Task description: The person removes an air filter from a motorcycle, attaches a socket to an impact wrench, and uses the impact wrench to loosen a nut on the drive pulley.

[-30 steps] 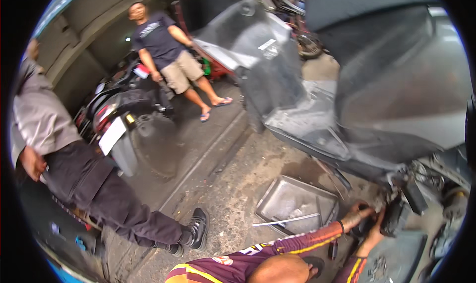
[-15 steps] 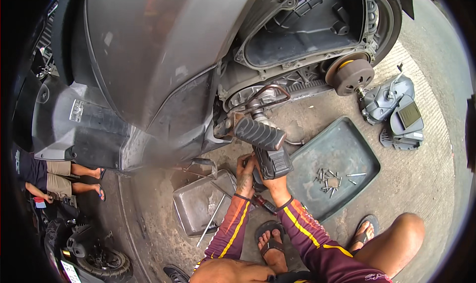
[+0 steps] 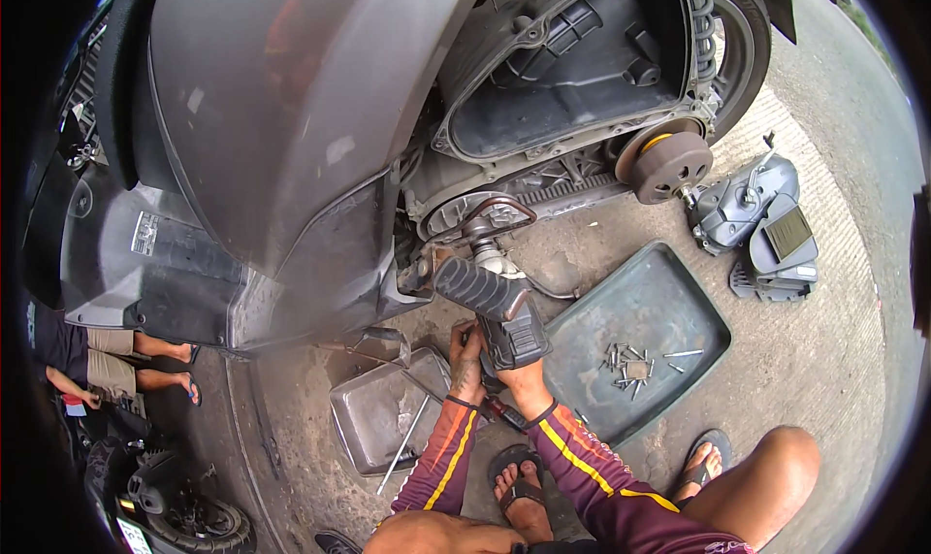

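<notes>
My right hand [image 3: 526,379] grips a black cordless power tool, its battery [image 3: 514,336] turned up just below the rubber footpeg [image 3: 473,287] of a dark grey scooter [image 3: 272,117]. My left hand [image 3: 466,365] is closed at the tool's left side; what lies inside its fingers is mostly hidden by the hand and tool. A red-and-black tool [image 3: 506,413] lies beneath my wrists. The opened transmission side [image 3: 524,190] shows a belt and a round clutch housing [image 3: 669,166].
A green tray [image 3: 606,302] holds several bolts. A metal tray [image 3: 369,418] with a rod lies left. Removed covers [image 3: 737,205] rest right, near the rear wheel [image 3: 737,59]. A person [image 3: 112,370] in shorts and another motorbike [image 3: 184,505] are at far left. My feet [image 3: 519,486] flank my arms.
My view has swung down from the workshop and people to the scooter's side and my hands. Over the last half second the hands and tool shifted slightly down-left in the picture.
</notes>
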The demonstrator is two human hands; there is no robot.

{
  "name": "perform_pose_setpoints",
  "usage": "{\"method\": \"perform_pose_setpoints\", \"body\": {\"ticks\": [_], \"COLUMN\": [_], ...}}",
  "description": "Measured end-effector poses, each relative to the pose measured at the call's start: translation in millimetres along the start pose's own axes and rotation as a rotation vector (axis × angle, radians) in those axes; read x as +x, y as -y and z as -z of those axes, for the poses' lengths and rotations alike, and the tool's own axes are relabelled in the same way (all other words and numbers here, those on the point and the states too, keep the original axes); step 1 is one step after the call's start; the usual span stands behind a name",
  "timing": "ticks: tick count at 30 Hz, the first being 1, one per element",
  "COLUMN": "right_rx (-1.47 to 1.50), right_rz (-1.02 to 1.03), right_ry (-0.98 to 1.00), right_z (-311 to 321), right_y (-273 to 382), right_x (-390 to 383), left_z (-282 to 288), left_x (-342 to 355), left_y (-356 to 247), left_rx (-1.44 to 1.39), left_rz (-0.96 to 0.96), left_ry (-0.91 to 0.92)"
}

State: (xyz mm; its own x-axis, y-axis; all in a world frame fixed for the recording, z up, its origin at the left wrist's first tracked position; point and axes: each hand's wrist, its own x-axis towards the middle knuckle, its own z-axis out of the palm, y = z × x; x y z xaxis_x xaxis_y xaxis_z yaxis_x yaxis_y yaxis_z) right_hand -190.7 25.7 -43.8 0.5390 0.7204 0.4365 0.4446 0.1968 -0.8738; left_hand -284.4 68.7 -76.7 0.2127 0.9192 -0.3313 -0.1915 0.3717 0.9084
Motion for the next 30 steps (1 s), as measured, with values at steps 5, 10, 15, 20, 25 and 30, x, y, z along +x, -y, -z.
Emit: {"method": "perform_pose_setpoints", "body": {"ticks": [5,10,15,20,25,30], "right_rx": [-0.114,-0.018,-0.013,-0.049,0.044,-0.004], "right_rz": [0.114,0.119,0.106,0.108,0.096,0.132], "right_ry": [-0.117,-0.121,-0.135,-0.157,-0.141,-0.138], "right_z": [-2,2,0,1,2,1], "right_y": [1,4,9,10,12,12], "right_x": [5,9,8,10,13,11], "left_z": [4,1,5,6,7,11], "left_x": [2,0,3,3,3,4], "left_y": [6,5,3,5,4,5], "left_rx": [0.024,0.004,0.021,0.02,0.029,0.023], "left_rz": [-0.035,-0.004,-0.022,-0.023,-0.025,-0.032], "left_ry": [0.007,0.022,0.009,0.001,-0.004,0.006]}}
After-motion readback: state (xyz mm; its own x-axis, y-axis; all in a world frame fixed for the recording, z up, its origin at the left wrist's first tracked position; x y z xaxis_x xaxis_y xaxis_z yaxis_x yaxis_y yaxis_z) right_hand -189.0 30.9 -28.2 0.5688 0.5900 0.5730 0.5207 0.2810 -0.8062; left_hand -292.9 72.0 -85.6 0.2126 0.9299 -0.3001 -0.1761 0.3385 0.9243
